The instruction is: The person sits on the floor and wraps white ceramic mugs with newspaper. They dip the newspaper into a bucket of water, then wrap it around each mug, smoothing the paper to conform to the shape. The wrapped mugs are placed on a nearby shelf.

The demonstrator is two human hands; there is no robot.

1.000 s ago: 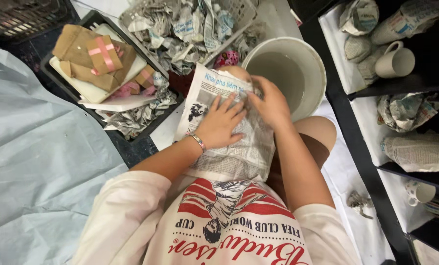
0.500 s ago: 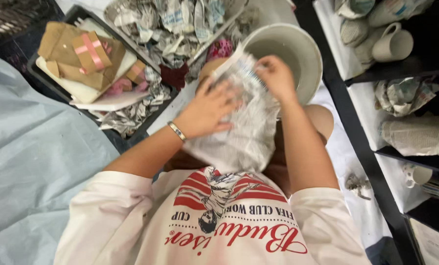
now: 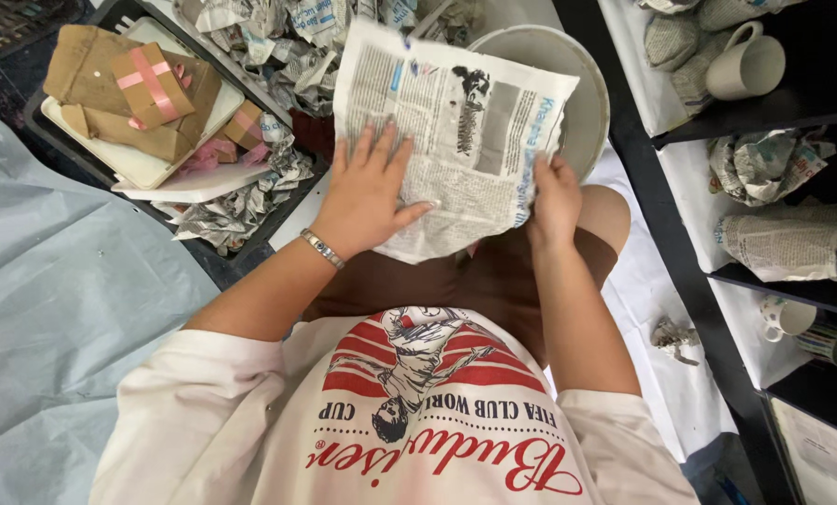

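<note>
I see the newspaper sheet (image 3: 456, 131) lying over my lap, long axis running away from me toward the pale bucket (image 3: 582, 89), left hand (image 3: 367, 192) flat and spread on it, right hand (image 3: 554, 198) pinching its near right edge

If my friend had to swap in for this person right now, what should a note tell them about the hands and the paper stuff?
Left hand: flat, fingers spread, pressing the printed newspaper sheet on the lap.
Right hand: pinching the sheet's right edge.
The sheet lies spread open, partly covering the big pale round bucket.
Done: paper-wrapped bundles and a plain white mug sit on the black shelves to the right.
Left: whether anything is under the sheet cannot be seen.
</note>
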